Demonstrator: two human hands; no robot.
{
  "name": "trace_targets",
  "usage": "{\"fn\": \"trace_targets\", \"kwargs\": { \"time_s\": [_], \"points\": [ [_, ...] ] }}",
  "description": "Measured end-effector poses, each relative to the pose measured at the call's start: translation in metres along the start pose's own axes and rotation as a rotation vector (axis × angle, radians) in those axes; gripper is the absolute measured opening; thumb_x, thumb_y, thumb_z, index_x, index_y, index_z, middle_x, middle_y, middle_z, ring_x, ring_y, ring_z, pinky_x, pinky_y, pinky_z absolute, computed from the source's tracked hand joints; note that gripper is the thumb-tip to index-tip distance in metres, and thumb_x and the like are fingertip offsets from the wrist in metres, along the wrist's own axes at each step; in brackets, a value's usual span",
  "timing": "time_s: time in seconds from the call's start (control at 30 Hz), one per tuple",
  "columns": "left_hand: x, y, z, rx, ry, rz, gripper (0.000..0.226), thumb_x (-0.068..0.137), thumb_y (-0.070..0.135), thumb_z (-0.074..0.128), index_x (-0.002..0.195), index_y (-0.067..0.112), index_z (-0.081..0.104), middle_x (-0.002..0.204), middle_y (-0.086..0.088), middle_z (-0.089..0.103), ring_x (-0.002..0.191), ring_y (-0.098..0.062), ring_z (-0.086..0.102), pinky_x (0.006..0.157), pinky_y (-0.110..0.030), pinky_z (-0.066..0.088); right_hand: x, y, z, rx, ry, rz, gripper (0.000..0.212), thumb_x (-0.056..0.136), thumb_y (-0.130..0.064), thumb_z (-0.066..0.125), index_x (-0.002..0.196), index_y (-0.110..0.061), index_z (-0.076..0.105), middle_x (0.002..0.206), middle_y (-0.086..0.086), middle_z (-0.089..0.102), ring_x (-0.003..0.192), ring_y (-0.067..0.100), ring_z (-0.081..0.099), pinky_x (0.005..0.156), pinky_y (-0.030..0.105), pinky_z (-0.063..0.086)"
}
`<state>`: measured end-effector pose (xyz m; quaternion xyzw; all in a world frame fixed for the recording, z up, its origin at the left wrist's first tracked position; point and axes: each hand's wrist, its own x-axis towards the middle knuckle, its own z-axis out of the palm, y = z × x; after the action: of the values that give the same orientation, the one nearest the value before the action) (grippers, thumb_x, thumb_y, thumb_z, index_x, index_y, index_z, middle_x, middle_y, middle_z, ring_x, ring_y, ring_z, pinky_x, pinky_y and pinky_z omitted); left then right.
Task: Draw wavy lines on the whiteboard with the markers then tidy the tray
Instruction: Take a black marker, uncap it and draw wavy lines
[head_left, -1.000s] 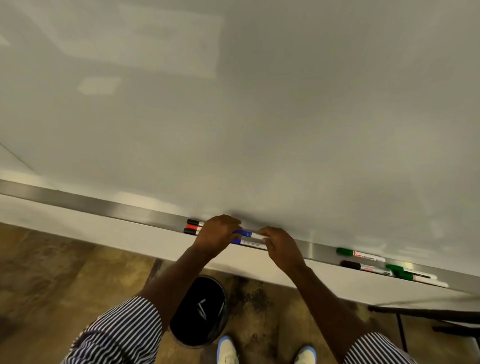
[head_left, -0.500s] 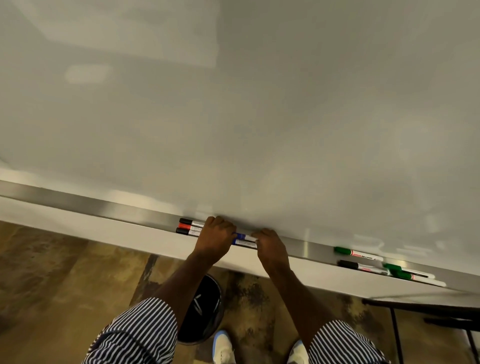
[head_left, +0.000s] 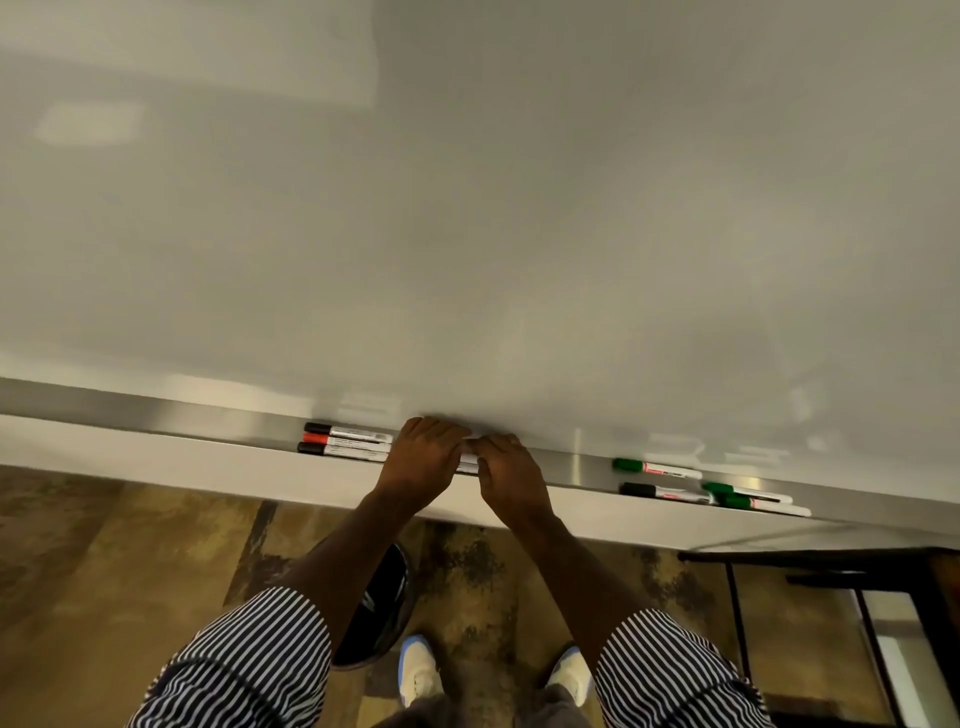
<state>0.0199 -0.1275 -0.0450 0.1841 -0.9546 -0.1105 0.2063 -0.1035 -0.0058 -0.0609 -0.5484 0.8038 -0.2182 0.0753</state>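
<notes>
Whiteboard (head_left: 519, 208) filling the view from nine o'clock to three, no lines visible on it. Steel tray (head_left: 156, 410) along its lower edge, sloping down toward four o'clock. Below, mottled floor (head_left: 104, 545), dark bin (head_left: 382, 613) at six, black frame (head_left: 831, 558) at four. Striped sleeves (head_left: 249, 665) low in the view, white shoes (head_left: 418, 670) between them. Both hands on the tray at centre, almost touching. Left hand (head_left: 423, 462) curled over a bundle of markers (head_left: 467, 460), right hand (head_left: 506, 475) gripping the same bundle from three o'clock; only a sliver of barrels showing between them. Black-capped pens (head_left: 348, 432) and a red-capped pen (head_left: 343, 441) poking out at nine o'clock of the left hand. Green pens (head_left: 657, 468) and a black one (head_left: 665, 491) well apart at three o'clock.
</notes>
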Motion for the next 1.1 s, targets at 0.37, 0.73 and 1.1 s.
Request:
{"fn": "trace_targets", "kwargs": {
  "time_s": [0.37, 0.73, 1.1],
  "points": [
    [0.052, 0.132, 0.055, -0.246, -0.065, 0.101, 0.035, 0.091, 0.028, 0.046, 0.111, 0.013, 0.07, 0.105, -0.004, 0.074, 0.088, -0.027, 0.07, 0.077, -0.035, 0.056, -0.061, 0.117, -0.083, -0.056, 0.105, 0.039, 0.025, 0.083, -0.007, 0.058, 0.104, -0.009, 0.071, 0.104, 0.006, 0.071, 0.096, 0.029, 0.063, 0.084, 0.039, 0.052],
    [0.086, 0.234, 0.116, -0.259, -0.388, -0.082, 0.035, 0.099, 0.03, 0.056, 0.131, 0.016, 0.062, 0.132, -0.007, 0.064, 0.121, -0.027, 0.056, 0.1, -0.036, 0.042, -0.127, 0.24, -0.138, -0.216, 0.103, 0.121, 0.026, 0.073, 0.002, 0.079, 0.097, -0.005, 0.074, 0.096, 0.012, 0.074, 0.088, 0.034, 0.069, 0.078, 0.041, 0.058],
    [0.1, 0.251, 0.141, -0.045, -0.465, -0.122, 0.027, 0.099, 0.02, 0.055, 0.124, 0.015, 0.064, 0.128, -0.006, 0.06, 0.121, -0.026, 0.052, 0.096, -0.036, 0.045, -0.119, 0.272, -0.126, -0.234, 0.001, 0.029, 0.025, 0.073, -0.003, 0.078, 0.094, -0.017, 0.075, 0.09, 0.005, 0.071, 0.082, 0.03, 0.068, 0.069, 0.038, 0.055]
  ]
}}
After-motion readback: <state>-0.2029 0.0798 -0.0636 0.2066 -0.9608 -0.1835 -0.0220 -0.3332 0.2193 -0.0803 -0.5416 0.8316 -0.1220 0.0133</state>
